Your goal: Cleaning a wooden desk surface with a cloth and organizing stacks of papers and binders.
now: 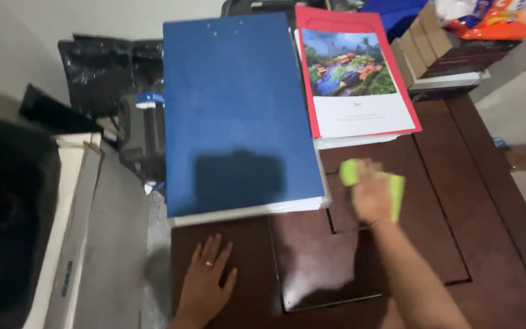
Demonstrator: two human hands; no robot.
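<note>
Over on the far left sits a pale box [71, 244] with a dark opening, and behind it black plastic bags [101, 67] slump against the wall, a dark grey case [141, 137] just beside them. Now onto the dark wooden table [494, 244]: the left hand [205, 286] lies flat on the wood near the front edge, fingers spread, palm down, a ring on one finger, holding nothing at all. Just above it, the big blue folder [235, 103] lies across the table's left side, its near edge overhanging a stack of white sheets, close to those fingertips but not touching them. To its right, a red folder [360, 79] with a colourful landscape picture on top, edge to edge with the blue one. Below that, the right hand [372, 195], blurred, is closed around a lime-green cloth [397, 189], pressed down on the bare wood between the two folders' near ends; green pokes out on both sides of the fist. Far right at the back, a row of cardboard pieces [424, 39] and an orange-and-white plastic packet [491, 18].
</note>
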